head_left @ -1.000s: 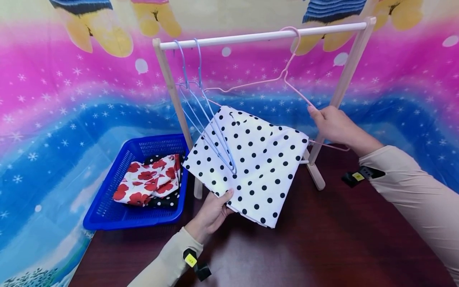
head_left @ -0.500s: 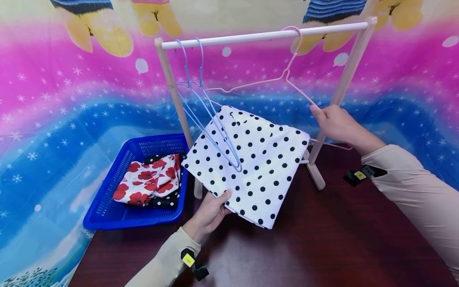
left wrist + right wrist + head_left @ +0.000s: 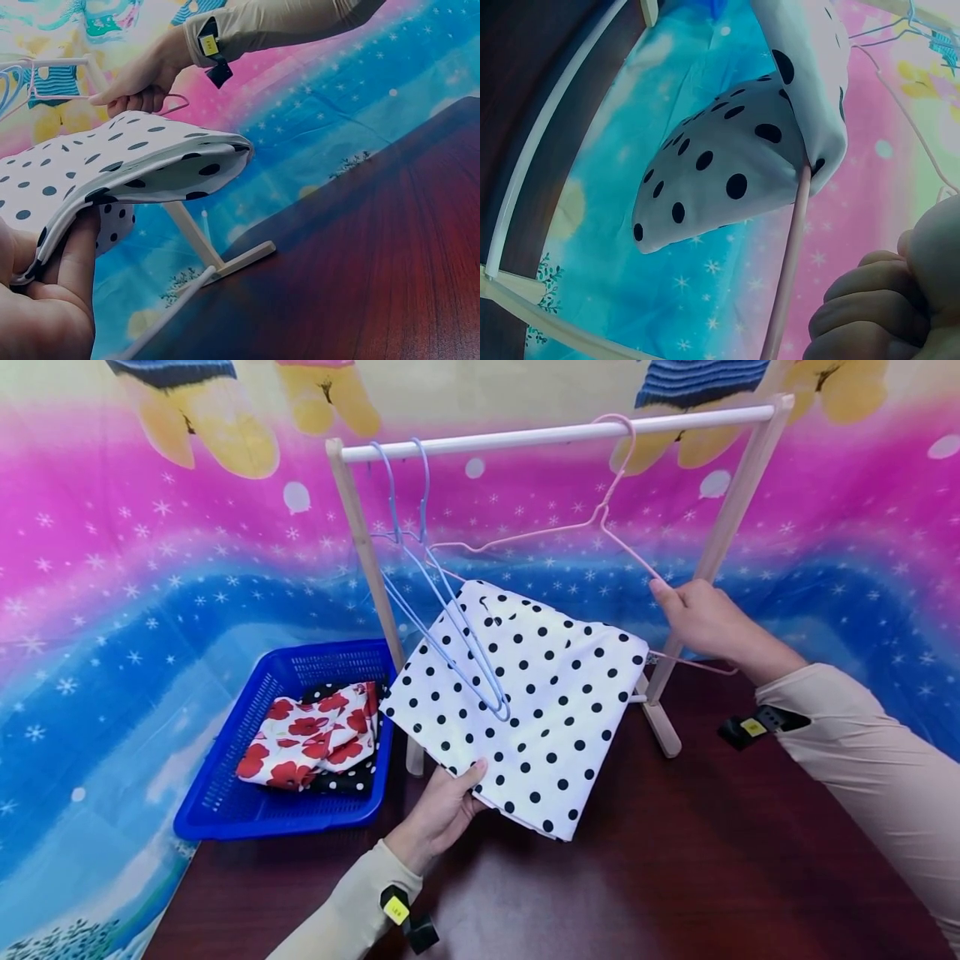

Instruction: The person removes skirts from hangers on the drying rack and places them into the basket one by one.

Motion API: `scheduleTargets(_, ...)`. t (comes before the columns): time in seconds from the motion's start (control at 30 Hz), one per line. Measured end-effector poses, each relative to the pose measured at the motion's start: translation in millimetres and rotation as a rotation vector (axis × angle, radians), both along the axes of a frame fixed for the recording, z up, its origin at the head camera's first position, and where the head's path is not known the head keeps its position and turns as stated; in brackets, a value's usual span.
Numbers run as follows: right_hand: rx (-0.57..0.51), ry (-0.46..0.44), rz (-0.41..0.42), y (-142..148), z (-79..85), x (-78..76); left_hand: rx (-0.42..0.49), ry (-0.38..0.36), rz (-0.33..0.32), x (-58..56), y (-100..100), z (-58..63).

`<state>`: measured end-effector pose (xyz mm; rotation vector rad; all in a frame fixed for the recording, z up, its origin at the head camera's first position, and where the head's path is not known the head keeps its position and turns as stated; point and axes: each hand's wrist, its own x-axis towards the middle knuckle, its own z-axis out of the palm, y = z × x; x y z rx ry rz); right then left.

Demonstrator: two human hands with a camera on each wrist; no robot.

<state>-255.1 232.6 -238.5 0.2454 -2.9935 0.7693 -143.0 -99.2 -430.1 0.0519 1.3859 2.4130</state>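
Note:
A white cloth with black polka dots (image 3: 555, 718) lies folded over the lower bar of a pink hanger (image 3: 540, 531), its far part hanging behind the bar in the right wrist view. My left hand (image 3: 441, 810) pinches the cloth's near lower edge, thumb on top and fingers beneath. The hanger's hook sits on the white rail (image 3: 510, 441) of a small rack, and the hanger is tilted toward me. With curled fingers my right hand (image 3: 701, 618) grips the right shoulder of the hanger. Two blue hangers (image 3: 457, 610) hang at the rail's left, in front of the cloth.
Left of the rack stands a blue basket (image 3: 197, 814) holding a red-flowered cloth (image 3: 307, 739) and a black cloth with white dots (image 3: 348, 781). The rack's wooden foot (image 3: 662, 731) rests on the dark brown table (image 3: 675, 860). A printed backdrop (image 3: 112, 610) hangs behind.
The blue hangers have swung slightly to the right. My right hand and the pink hanger have shifted very slightly right. Both holds stay the same.

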Motion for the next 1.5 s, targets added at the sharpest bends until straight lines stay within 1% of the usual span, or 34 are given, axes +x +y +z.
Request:
scheduleTargets(0.3,-0.002,0.02,0.002,-2.3,-2.6,0.4,0.028,-0.007,-0.007,2.1,3.9,-3.7)
scheduleTargets(0.5,-0.011,0.029,0.018,-4.0,-4.2,0.6,0.018,-0.018,0.002,2.4,5.8,-7.2)
scheduleTargets(0.6,-0.009,0.025,0.019,-4.6,-4.2,0.0,0.02,-0.021,0.006,2.4,5.2,-7.3)
scheduleTargets(0.73,0.0,0.015,0.011,-4.0,-3.5,-0.4,0.025,-0.019,-0.007,2.2,4.2,-5.9)
scheduleTargets(0.97,0.01,-0.015,0.007,-1.7,-1.2,-1.8,0.008,-0.01,-0.009,2.0,-1.3,-3.2)
scheduleTargets(1.1,0.017,-0.003,0.004,-1.2,0.3,-1.0,-0.009,-0.005,-0.004,2.1,-6.7,-3.0)
scheduleTargets(1.3,0.018,-0.013,0.002,0.1,1.6,-0.6,-0.026,0.005,-0.014,1.4,-11.4,-2.6)
scheduleTargets(1.5,0.035,0.005,-0.008,2.0,3.2,0.5,-0.039,-0.005,-0.017,0.9,-15.9,-2.0)
